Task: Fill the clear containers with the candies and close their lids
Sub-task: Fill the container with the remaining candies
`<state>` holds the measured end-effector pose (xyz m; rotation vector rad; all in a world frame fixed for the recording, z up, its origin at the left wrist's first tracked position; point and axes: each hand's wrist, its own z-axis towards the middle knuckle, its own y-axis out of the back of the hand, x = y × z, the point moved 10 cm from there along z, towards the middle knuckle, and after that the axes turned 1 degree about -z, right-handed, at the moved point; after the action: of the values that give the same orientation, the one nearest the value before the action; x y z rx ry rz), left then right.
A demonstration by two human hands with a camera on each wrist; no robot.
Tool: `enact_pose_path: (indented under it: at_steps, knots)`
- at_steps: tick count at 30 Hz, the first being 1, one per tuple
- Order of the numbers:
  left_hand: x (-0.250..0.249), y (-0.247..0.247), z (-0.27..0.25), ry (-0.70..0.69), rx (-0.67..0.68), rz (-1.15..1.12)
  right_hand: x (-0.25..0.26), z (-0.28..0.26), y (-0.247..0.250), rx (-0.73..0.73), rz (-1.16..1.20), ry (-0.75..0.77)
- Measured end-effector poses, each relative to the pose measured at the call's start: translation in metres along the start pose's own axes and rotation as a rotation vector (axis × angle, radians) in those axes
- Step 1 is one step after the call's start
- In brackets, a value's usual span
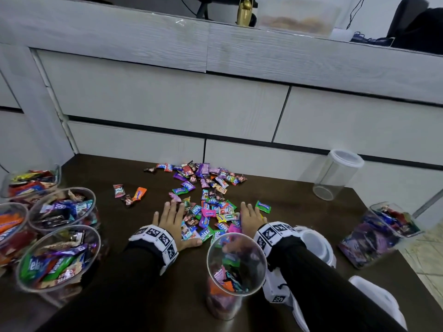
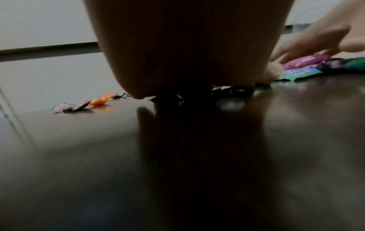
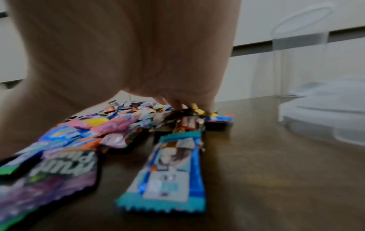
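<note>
Bare hands (image 1: pixel 171 220) (image 1: pixel 250 218) flat astride candies (image 1: pixel 213 216)

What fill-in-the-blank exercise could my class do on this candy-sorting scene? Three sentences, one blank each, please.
1. Both hands, left hand and right hand, lie on the loose ____ on the table.
2. The empty container by the drawers has its lid ____.
3. The container nearest the camera has no ____ on it.

Missing words: candies; on; lid
</note>
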<state>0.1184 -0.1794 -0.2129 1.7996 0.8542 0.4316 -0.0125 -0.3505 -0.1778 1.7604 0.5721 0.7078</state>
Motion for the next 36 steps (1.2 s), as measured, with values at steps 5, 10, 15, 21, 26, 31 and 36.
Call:
enact_pose_path:
  at_steps: [5,10,15,21,26,31,36]
  knots:
    - [-0.028,0.002,0.011,-0.168,0.009,0.06,0.031,0.014,-0.015,0.153,-0.091,0.225]
    - [-0.05,0.004,0.016,-0.323,-0.017,0.152,0.045,0.014,-0.017,0.111,-0.384,0.445]
    - [-0.054,0.017,0.015,-0.304,-0.186,0.252,0.056,0.003,-0.003,0.002,-0.363,0.546]
    - [-0.069,0.027,0.013,-0.345,-0.239,0.261,0.06,0.002,-0.011,0.166,-0.16,0.523]
    - [-0.073,0.033,0.008,-0.357,-0.141,0.177,0.057,0.007,-0.01,0.202,-0.129,0.464]
    - [-0.066,0.039,0.003,-0.287,-0.06,0.169,0.05,0.005,0.003,0.166,-0.142,0.446]
    - [-0.055,0.051,-0.003,-0.218,-0.109,0.095,0.041,-0.002,0.026,0.093,-0.033,0.383]
